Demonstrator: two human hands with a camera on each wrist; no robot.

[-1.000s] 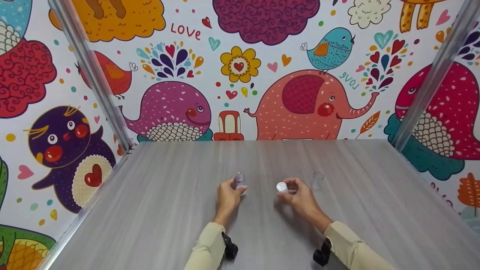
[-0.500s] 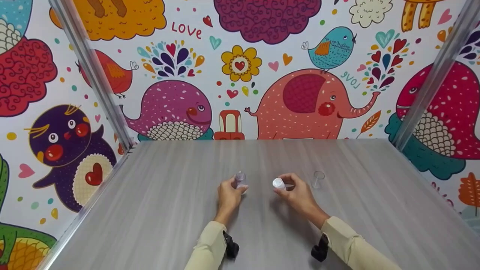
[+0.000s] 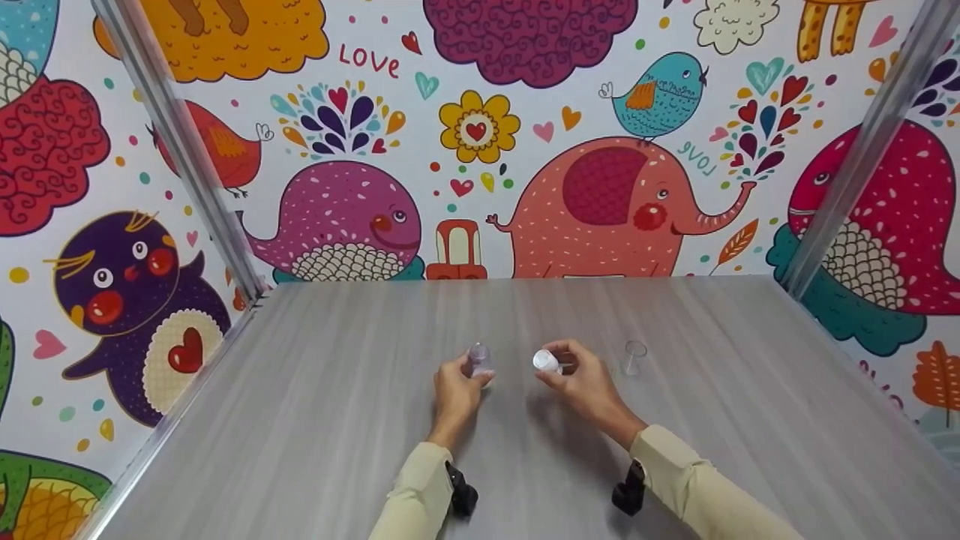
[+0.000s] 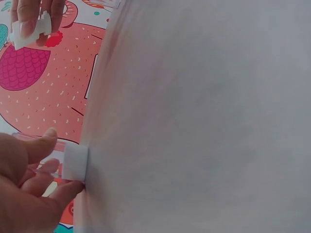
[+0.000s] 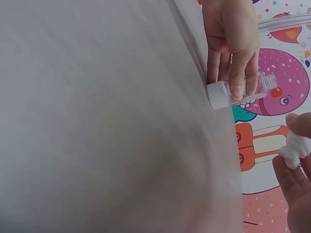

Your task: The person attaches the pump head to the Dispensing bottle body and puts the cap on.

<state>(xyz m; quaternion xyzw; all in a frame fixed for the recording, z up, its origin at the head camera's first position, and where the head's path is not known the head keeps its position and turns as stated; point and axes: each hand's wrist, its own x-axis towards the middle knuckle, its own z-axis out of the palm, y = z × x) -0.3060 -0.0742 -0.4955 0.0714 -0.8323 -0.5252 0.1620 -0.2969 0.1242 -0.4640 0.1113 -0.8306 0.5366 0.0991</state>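
Within L/R hands: btl; wht top

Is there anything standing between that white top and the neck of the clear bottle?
Nothing visible stands between the white top and the neck of the clear bottle; just an open gap shows. The clear cup-shaped cover stands to the right of the right grip, outside that path.
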